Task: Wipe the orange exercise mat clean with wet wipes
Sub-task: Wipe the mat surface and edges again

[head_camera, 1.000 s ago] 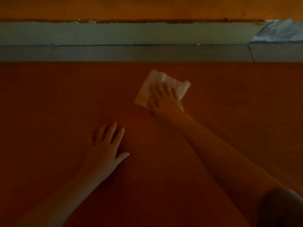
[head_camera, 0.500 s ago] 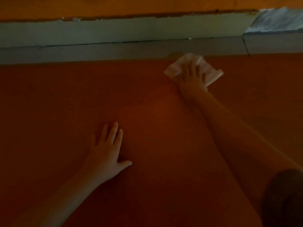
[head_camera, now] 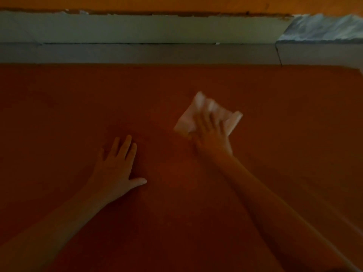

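We see the orange exercise mat (head_camera: 275,173) spread flat on the floor and filling most of the view, its far edge running along a grey floor strip (head_camera: 137,54) below a pale skirting (head_camera: 137,28). The wet wipe (head_camera: 188,120) lies crumpled on the mat, right of centre and well back from that far edge, under our right hand (head_camera: 211,136). We judge the wipe to be light, limp and damp: it will bunch and fold rather than slide as a flat sheet, so it is best held by pressing down over its middle with a flat palm rather than by pinching a corner. The mat looks soft and slightly grippy and may creep or ripple under a hard stroke, which is why a bracing hand helps. The right fingers (head_camera: 204,122) lie fairly straight on top of the wipe and press it down rather than close round it, though motion blur hides the finer detail. The left hand (head_camera: 115,169) rests palm down on the bare mat with its fingers (head_camera: 125,148) spread and holds nothing. Half a second ago the wipe was up at the mat's far edge, touching the grey strip; now it has been drawn back toward us, while the left hand has kept its place.
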Tool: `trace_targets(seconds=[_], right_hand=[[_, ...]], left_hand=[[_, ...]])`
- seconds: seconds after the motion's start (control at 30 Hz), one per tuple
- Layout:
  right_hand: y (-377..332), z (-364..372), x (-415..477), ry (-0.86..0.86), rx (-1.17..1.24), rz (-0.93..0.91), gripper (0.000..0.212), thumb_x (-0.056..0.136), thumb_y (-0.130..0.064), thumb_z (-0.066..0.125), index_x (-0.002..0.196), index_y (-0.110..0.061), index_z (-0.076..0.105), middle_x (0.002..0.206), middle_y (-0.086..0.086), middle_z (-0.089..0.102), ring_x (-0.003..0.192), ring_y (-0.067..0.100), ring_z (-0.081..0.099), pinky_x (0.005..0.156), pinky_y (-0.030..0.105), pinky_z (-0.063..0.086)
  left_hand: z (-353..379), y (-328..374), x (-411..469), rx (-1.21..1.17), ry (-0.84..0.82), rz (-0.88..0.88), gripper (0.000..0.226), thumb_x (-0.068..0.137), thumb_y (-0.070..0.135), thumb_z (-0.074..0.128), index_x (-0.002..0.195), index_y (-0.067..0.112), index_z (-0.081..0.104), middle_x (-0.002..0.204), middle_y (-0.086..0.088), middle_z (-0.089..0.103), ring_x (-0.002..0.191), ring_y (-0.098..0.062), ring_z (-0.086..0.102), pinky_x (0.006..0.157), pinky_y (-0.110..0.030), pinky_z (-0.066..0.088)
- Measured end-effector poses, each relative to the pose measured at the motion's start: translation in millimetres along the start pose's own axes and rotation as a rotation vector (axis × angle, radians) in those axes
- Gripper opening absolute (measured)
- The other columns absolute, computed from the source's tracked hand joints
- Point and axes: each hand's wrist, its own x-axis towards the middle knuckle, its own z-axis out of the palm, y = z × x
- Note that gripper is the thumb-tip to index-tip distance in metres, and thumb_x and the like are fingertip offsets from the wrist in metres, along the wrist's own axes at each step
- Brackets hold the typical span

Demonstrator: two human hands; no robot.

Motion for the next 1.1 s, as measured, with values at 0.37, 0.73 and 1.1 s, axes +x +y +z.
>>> trace_targets(seconds=[0.37,0.73,1.1], right_hand=[[34,7,-93,-0.074,0.033,0.136,0.053,0.103,-0.039,0.024,0.152,-0.02,0.015,0.154,0.002,-0.024,0.142,0.026,-0.022,0.118,0.055,-0.002],[10,2,-186,-0.325,0.172,-0.165,0.055,0.104,-0.043,0.02,0.153,-0.026,0.003,0.157,-0.009,-0.014,0.139,0.01,-0.021,0.113,0.037,-0.013],[-10,-4,-247,-0.345,0.247,-0.251,0.063,0.098,-0.049,0.013,0.149,-0.016,0.028,0.158,0.006,0.018,0.147,0.028,0.01,0.119,0.052,0.011]], left_hand=[[6,9,-27,0.026,-0.009,0.004,0.085,0.095,0.062,0.033,0.153,0.02,-0.013,0.157,-0.002,-0.028,0.146,-0.027,-0.018,0.119,-0.047,0.002],[25,21,-81,-0.042,-0.146,0.057,0.076,0.096,0.056,0.04,0.154,0.029,0.0,0.159,0.006,-0.021,0.148,-0.021,-0.011,0.12,-0.046,0.009],[46,50,-144,-0.201,-0.204,-0.021,0.071,0.098,0.054,0.037,0.155,0.024,0.007,0.162,0.001,-0.006,0.149,-0.022,-0.001,0.121,-0.042,0.008]])
